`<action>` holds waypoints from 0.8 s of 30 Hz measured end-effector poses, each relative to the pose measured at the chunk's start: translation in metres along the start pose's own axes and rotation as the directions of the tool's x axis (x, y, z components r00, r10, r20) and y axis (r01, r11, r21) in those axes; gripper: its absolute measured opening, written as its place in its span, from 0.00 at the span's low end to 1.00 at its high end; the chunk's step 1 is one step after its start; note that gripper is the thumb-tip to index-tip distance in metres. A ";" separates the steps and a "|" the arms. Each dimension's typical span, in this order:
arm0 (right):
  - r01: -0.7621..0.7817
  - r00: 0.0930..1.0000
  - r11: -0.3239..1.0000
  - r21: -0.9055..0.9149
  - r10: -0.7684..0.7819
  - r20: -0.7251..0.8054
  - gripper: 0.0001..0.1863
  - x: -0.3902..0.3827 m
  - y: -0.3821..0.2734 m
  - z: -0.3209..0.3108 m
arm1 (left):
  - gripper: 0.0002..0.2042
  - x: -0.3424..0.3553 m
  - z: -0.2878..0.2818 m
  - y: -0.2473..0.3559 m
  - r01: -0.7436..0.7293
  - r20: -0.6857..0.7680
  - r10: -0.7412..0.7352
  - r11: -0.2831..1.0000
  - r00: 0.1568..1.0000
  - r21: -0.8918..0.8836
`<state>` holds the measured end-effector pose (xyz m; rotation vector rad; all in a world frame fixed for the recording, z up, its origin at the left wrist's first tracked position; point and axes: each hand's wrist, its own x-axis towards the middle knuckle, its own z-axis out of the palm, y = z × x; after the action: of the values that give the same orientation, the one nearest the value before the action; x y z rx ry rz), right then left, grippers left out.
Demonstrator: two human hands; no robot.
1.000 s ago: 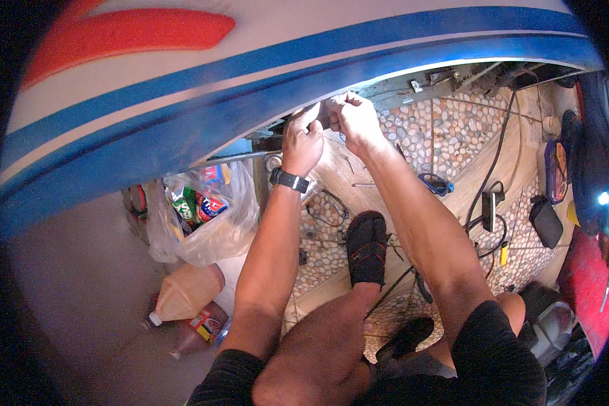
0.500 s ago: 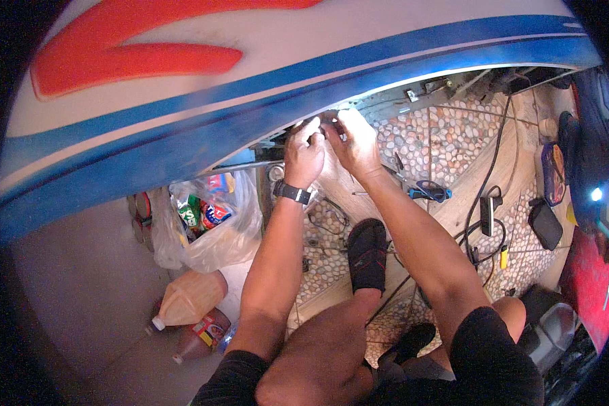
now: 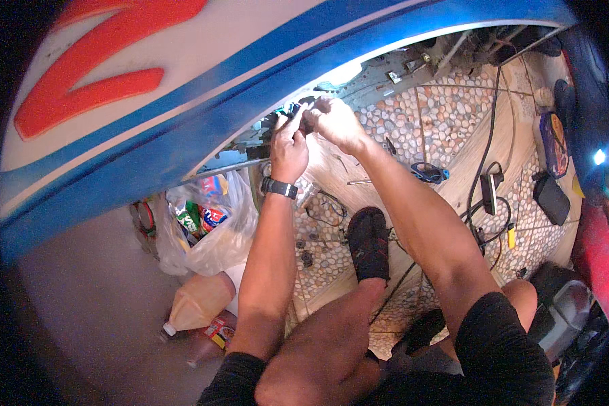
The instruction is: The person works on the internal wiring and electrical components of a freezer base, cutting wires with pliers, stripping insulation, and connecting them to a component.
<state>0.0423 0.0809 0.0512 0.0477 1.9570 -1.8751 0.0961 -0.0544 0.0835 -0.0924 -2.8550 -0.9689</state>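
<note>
Both hands meet at the lower edge of a large white and blue panel (image 3: 203,122) with a red painted shape. My left hand (image 3: 289,152), a dark watch (image 3: 279,188) on its wrist, is closed, its fingertips at a small dark part (image 3: 294,108) under the edge. Close beside it on the right, my right hand (image 3: 338,126) is pinched, brightly lit; its fingers hide what they hold. Metal framework (image 3: 379,81) shows behind the hands. Below them on the floor lie a thin rod-like tool (image 3: 360,181) and a blue and black tool handle (image 3: 429,173).
A clear plastic bag (image 3: 230,240) of wrappers and two bottles, one being a tan bottle (image 3: 201,301), lie at left. Black cables (image 3: 477,183), a black adapter (image 3: 492,191) and a dark pouch (image 3: 551,198) lie at right. My shoe (image 3: 369,247) stands on the pebbled floor.
The view has shifted, so the panel's red shape appears further left and lower. Both hands remain together at the panel edge, with more of the lit parts beneath it showing.
</note>
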 end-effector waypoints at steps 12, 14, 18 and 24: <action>0.056 0.997 0.943 0.327 -0.033 -0.074 0.19 -0.051 0.010 -0.009 | 0.10 0.005 0.016 0.030 0.306 0.030 -0.356 0.751 0.934 -0.585; 0.090 0.994 0.979 -0.185 -0.100 -0.049 0.17 -0.097 0.018 -0.041 | 0.12 0.006 0.022 0.041 0.283 -0.030 -0.497 0.543 0.867 -0.791; 0.152 0.839 0.833 -0.532 0.176 0.515 0.18 -0.208 0.016 -0.141 | 0.16 0.012 0.020 0.007 0.385 0.127 -0.544 0.392 0.829 -0.835; -0.273 0.955 0.787 -0.553 0.155 -0.252 0.16 -0.413 -0.052 -0.323 | 0.12 0.021 0.022 -0.037 0.475 0.101 -0.565 0.568 0.819 -0.672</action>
<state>0.3116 0.4957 0.2336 0.2678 2.4639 -1.0920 0.0695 -0.0701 0.0464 0.7767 -2.2621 -2.0082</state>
